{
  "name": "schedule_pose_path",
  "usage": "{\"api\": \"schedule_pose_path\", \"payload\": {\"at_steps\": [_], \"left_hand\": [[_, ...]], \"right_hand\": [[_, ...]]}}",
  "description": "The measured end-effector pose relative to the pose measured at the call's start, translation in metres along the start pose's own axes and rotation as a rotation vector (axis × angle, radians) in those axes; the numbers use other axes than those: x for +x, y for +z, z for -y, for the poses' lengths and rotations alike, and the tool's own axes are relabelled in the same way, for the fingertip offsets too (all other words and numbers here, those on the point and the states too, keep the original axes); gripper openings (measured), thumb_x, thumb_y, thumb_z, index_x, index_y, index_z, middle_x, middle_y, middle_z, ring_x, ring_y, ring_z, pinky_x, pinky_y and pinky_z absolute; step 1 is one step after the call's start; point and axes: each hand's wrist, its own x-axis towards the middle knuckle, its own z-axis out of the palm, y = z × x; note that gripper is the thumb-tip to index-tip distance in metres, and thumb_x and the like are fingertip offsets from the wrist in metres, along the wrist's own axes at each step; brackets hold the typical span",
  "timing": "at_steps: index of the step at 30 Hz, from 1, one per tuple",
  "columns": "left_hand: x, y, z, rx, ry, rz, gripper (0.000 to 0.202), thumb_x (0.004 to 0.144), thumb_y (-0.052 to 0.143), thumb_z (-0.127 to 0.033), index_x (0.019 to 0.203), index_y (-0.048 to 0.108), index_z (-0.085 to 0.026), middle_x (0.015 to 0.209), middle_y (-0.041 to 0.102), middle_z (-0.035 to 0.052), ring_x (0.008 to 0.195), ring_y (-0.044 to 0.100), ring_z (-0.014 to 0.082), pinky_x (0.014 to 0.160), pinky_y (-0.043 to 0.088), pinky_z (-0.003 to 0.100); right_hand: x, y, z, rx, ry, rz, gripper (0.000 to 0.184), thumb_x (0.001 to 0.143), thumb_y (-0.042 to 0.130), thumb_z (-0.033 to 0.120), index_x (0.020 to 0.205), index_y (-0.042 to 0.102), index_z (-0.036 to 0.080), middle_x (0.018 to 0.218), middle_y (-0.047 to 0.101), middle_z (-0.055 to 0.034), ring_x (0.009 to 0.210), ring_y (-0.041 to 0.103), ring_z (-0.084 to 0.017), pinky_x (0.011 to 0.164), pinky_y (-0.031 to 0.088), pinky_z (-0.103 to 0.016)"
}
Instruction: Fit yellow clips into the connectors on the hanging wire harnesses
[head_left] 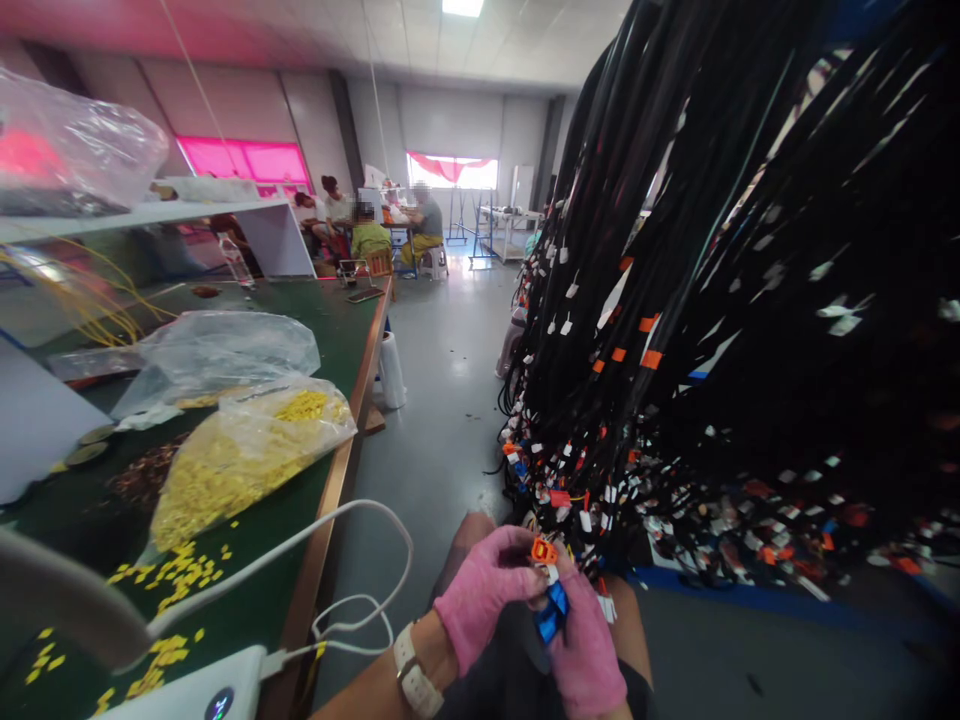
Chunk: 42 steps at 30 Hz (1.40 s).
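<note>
Both my hands wear pink gloves and meet low in the view, over my lap. My left hand [487,590] is closed, its fingertips pinching at an orange connector [544,551] with a yellowish inside. Just below it, a blue connector [551,612] lies in my right hand [589,640], whose fingers are closed around it. A small white piece [553,574] shows between the orange and blue connectors. The right fingertips are partly hidden, and whether the pieces are joined cannot be made out.
Black wire harnesses [600,250] hang in a thick mass at right, their connector ends low. At left, a green bench [352,320] carries a bag of yellow parts [232,470], loose yellow pieces [180,580] and a white power bank [202,690] with a cable [405,540]. People sit farther back.
</note>
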Motion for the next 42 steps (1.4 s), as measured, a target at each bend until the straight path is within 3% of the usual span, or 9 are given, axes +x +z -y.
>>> {"api": "schedule_pose_path", "payload": {"at_steps": [3, 7, 13, 22, 31, 34, 38, 42], "left_hand": [[0.0, -0.001, -0.005, 0.062, -0.029, 0.067, 0.04, 0.063, 0.071, -0.022, 0.1, 0.06, -0.01, 0.084, 0.06, 0.0065, 0.066, 0.054, 0.0129, 0.06, 0.045, 0.024], [-0.002, 0.005, -0.011, 0.179, -0.053, 0.06, 0.049, 0.065, 0.068, -0.023, 0.111, 0.057, -0.01, 0.081, 0.059, 0.005, 0.062, 0.051, 0.0113, 0.059, 0.045, 0.023], [-0.008, 0.01, -0.01, 0.3, 0.058, 0.028, 0.042, 0.07, 0.059, -0.017, 0.112, 0.059, -0.011, 0.084, 0.059, 0.0052, 0.069, 0.05, 0.0123, 0.063, 0.044, 0.023], [-0.003, 0.005, -0.005, 0.143, 0.018, 0.083, 0.035, 0.065, 0.058, -0.011, 0.099, 0.063, -0.008, 0.058, 0.055, 0.0006, 0.049, 0.051, 0.0112, 0.051, 0.045, 0.024], [0.001, -0.004, 0.009, 0.017, 0.022, 0.082, 0.037, 0.061, 0.068, -0.012, 0.097, 0.064, -0.008, 0.061, 0.06, 0.0022, 0.048, 0.053, 0.0115, 0.049, 0.046, 0.024], [0.001, -0.002, 0.008, 0.036, 0.031, 0.065, 0.033, 0.057, 0.071, -0.01, 0.09, 0.066, -0.009, 0.074, 0.063, 0.0048, 0.054, 0.055, 0.0115, 0.051, 0.046, 0.023], [-0.001, 0.006, 0.0, 0.106, 0.116, 0.027, 0.023, 0.052, 0.072, -0.005, 0.073, 0.065, -0.01, 0.085, 0.064, 0.0053, 0.072, 0.057, 0.0137, 0.066, 0.046, 0.022], [-0.005, 0.013, -0.004, 0.208, 0.206, 0.033, 0.016, 0.061, 0.067, -0.006, 0.076, 0.065, -0.011, 0.085, 0.064, 0.0055, 0.078, 0.057, 0.0156, 0.072, 0.045, 0.024]], "right_hand": [[0.0, 0.0, -0.001, -0.019, -0.027, 0.007, 0.048, 0.08, 0.05, 0.023, 0.127, 0.05, 0.02, 0.117, 0.062, -0.0136, 0.107, 0.058, -0.033, 0.09, 0.046, -0.05], [-0.004, 0.003, -0.005, -0.055, -0.041, -0.016, 0.049, 0.078, 0.052, 0.025, 0.126, 0.051, 0.02, 0.114, 0.063, -0.0134, 0.103, 0.06, -0.031, 0.086, 0.049, -0.047], [-0.004, 0.001, -0.004, -0.082, -0.14, -0.029, 0.051, 0.078, 0.053, 0.023, 0.128, 0.048, 0.021, 0.113, 0.064, -0.013, 0.102, 0.061, -0.03, 0.083, 0.052, -0.046], [-0.005, -0.002, -0.001, -0.096, -0.159, -0.018, 0.06, 0.074, 0.049, 0.014, 0.132, 0.043, 0.024, 0.104, 0.066, -0.0106, 0.094, 0.063, -0.028, 0.078, 0.054, -0.044], [-0.007, -0.003, -0.005, -0.143, -0.212, -0.028, 0.061, 0.078, 0.051, 0.016, 0.136, 0.037, 0.027, 0.114, 0.063, -0.0113, 0.1, 0.061, -0.029, 0.082, 0.052, -0.046], [-0.008, -0.003, -0.006, -0.169, -0.228, -0.025, 0.06, 0.079, 0.051, 0.017, 0.136, 0.036, 0.027, 0.116, 0.062, -0.0114, 0.103, 0.06, -0.03, 0.084, 0.051, -0.046], [-0.007, -0.004, -0.006, -0.169, -0.231, -0.014, 0.056, 0.079, 0.051, 0.019, 0.134, 0.039, 0.023, 0.12, 0.06, -0.0133, 0.103, 0.06, -0.029, 0.083, 0.051, -0.045], [-0.005, -0.005, -0.004, -0.17, -0.234, -0.02, 0.054, 0.078, 0.05, 0.017, 0.131, 0.041, 0.022, 0.12, 0.06, -0.0132, 0.105, 0.059, -0.029, 0.085, 0.05, -0.044]]}}
